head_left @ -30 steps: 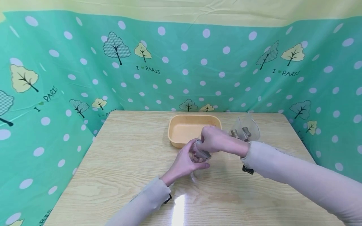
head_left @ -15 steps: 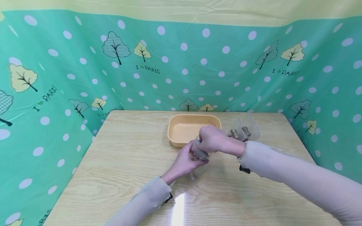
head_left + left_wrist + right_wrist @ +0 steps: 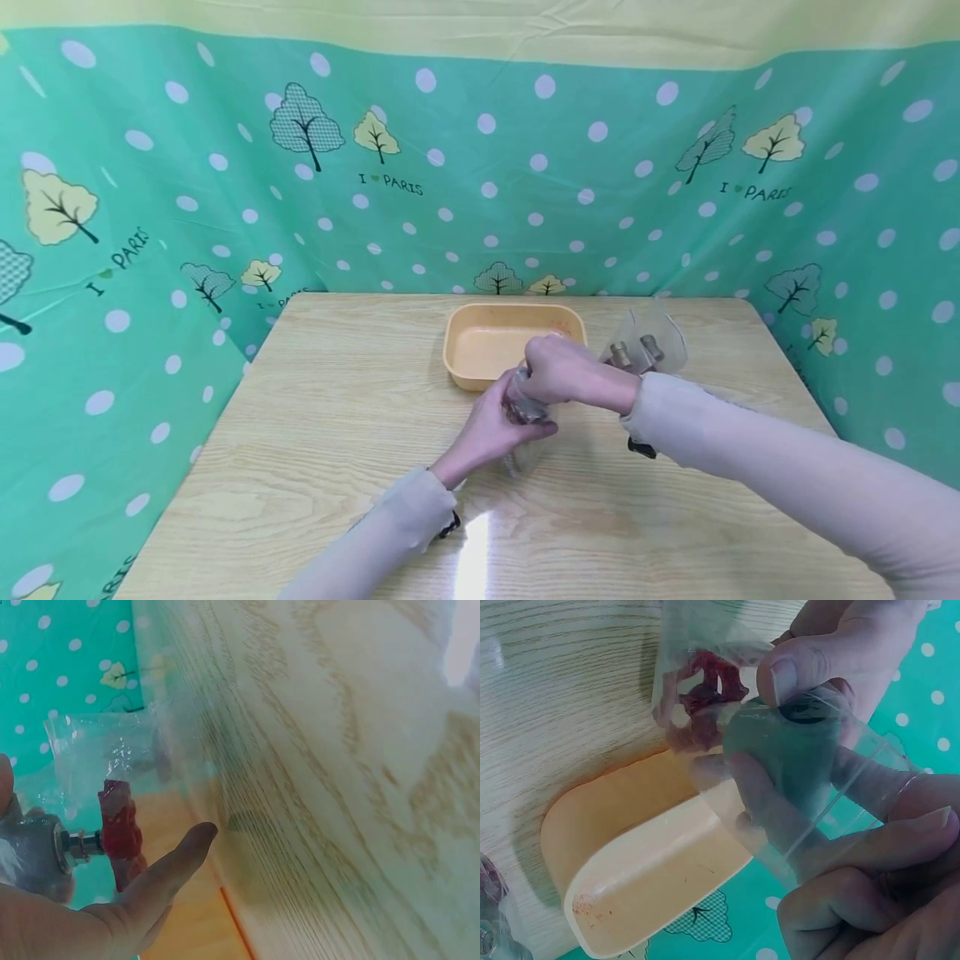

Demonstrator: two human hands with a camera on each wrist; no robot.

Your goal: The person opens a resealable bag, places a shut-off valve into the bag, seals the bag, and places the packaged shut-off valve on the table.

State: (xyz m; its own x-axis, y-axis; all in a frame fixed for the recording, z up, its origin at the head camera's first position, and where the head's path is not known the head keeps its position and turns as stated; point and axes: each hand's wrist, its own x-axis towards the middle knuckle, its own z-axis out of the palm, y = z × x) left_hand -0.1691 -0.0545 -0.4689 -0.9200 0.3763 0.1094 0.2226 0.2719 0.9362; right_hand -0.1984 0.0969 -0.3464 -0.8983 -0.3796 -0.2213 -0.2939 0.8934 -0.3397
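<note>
Between the two hands is a gate valve with a grey metal body and a red handwheel, inside a clear plastic zip bag. My left hand grips the valve from outside the bag, its thumb pressing the body in the right wrist view. At the bag's mouth, my right hand reaches in from the right; some of its fingers show through the plastic and touch the valve body, with the thumb near the bag's edge. The hands hide much of the valve in the head view.
A pale orange plastic tub stands just behind the hands, with reddish specks inside. Right of it lies another clear bag containing metal fittings. Beyond the wooden table hangs a green dotted curtain.
My right hand has shifted slightly left, moving a little further over the bag's mouth. My left hand keeps its hold on the valve, and the bag has tilted slightly.
</note>
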